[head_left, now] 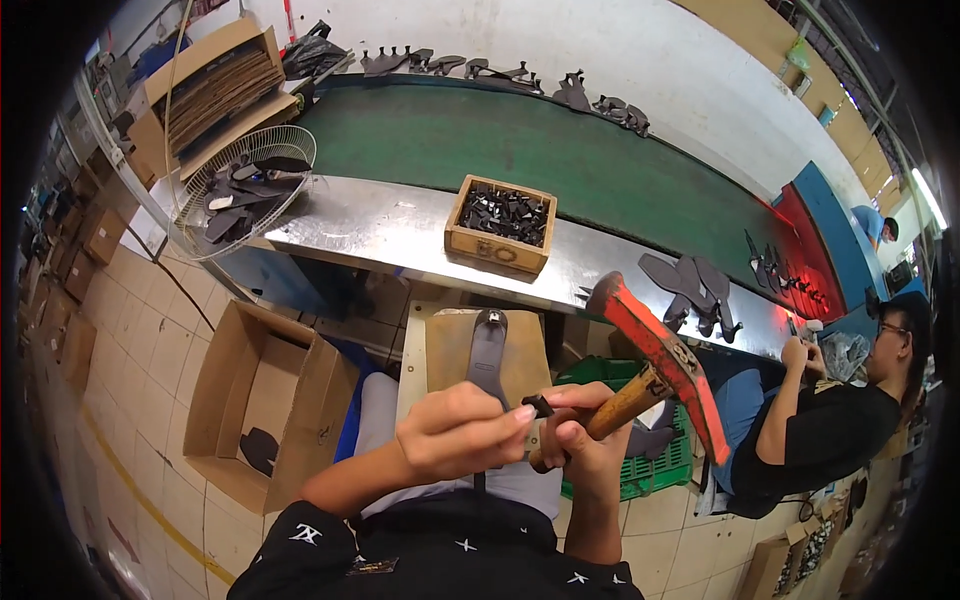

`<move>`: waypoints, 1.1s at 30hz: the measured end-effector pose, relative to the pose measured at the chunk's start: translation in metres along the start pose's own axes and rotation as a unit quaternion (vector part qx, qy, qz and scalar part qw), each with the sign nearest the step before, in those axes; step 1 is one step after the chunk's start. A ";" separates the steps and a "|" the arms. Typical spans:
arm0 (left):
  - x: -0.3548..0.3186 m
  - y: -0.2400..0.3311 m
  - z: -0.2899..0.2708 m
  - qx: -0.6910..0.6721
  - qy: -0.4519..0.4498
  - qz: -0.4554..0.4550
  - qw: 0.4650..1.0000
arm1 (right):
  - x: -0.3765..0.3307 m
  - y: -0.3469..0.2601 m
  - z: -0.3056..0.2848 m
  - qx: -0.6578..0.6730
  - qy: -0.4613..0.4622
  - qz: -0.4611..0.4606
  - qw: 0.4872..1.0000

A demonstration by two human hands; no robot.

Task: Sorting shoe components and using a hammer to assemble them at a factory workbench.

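Note:
My left hand (460,425) is closed, its thumb and fingertips pinching a small black piece (538,405) that looks like a shoe heel. My right hand (588,440) wraps round the wooden handle of a hammer (655,350), whose worn orange-red head points up and to the right. The right fingertips reach the small black piece too. Just beyond my hands, a dark grey insole (488,355) lies lengthwise on a brown work pad (525,345), a small metallic spot at its far end. My left hand hides the insole's near end.
A wooden box (495,252) of small black pieces stands on the metal ledge beside a green conveyor (480,130). Left are a wire basket (245,190) of insoles and an open carton (270,410). Insoles (690,285) and a co-worker (830,400) are right; a green crate (660,470) sits below.

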State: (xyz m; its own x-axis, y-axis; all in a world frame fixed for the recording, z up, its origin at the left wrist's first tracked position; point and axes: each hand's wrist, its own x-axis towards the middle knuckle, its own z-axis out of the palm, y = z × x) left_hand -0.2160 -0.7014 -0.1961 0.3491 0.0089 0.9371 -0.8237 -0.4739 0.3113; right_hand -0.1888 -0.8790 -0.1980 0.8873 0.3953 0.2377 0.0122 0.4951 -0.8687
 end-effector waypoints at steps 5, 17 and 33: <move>0.005 -0.010 -0.004 0.124 -0.096 0.234 0.959 | 0.001 -0.013 -0.001 -0.034 0.004 0.047 0.998; -0.055 -0.110 0.021 0.120 -0.079 -0.307 0.941 | 0.066 0.048 -0.038 -0.269 0.041 0.034 0.962; -0.084 -0.115 0.009 0.126 -0.169 -0.314 0.926 | 0.091 0.081 -0.041 -0.481 -0.109 -0.084 0.866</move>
State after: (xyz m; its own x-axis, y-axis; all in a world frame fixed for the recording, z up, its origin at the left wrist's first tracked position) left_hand -0.1467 -0.6553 -0.3123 0.8782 0.0968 0.4684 -0.2959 -0.6596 0.6910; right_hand -0.0884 -0.8347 -0.2650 0.7288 0.5683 0.3819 0.6043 -0.2715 -0.7491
